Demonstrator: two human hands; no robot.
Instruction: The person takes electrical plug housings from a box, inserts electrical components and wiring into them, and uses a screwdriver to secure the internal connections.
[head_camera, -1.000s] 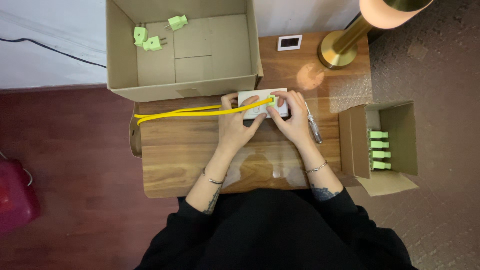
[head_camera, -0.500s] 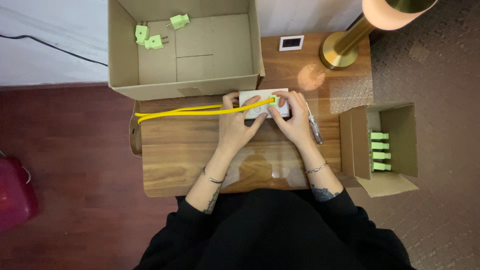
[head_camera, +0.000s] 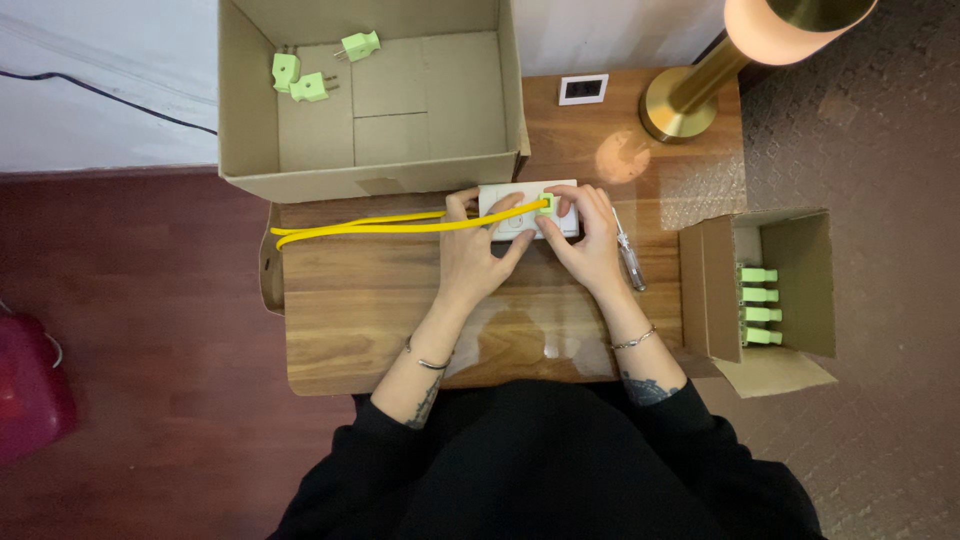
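Black sleeves (head_camera: 560, 470) fill the near edge of the view, and from them both forearms reach forward over the wooden table (head_camera: 350, 320). Each wrist carries a thin bracelet. The left hand (head_camera: 478, 258) lies on the near left part of a white power strip (head_camera: 528, 210), with its fingers bent and its thumb at the far edge of the strip. The right hand (head_camera: 590, 240) holds the right end of the strip, fingers curled close together over it. Between the two hands, a green plug (head_camera: 545, 202) sits on top of the strip, and the fingertips of both hands are touching around it. A yellow cable (head_camera: 360, 227) runs from this plug to the left across the table. A screwdriver (head_camera: 629, 262) lies just right of the right hand. Further right stands a small cardboard box (head_camera: 790, 350) with green plugs in a row. Beyond the strip is a large open cardboard box (head_camera: 250, 120) with three loose green plugs, and a brass lamp (head_camera: 690, 95).
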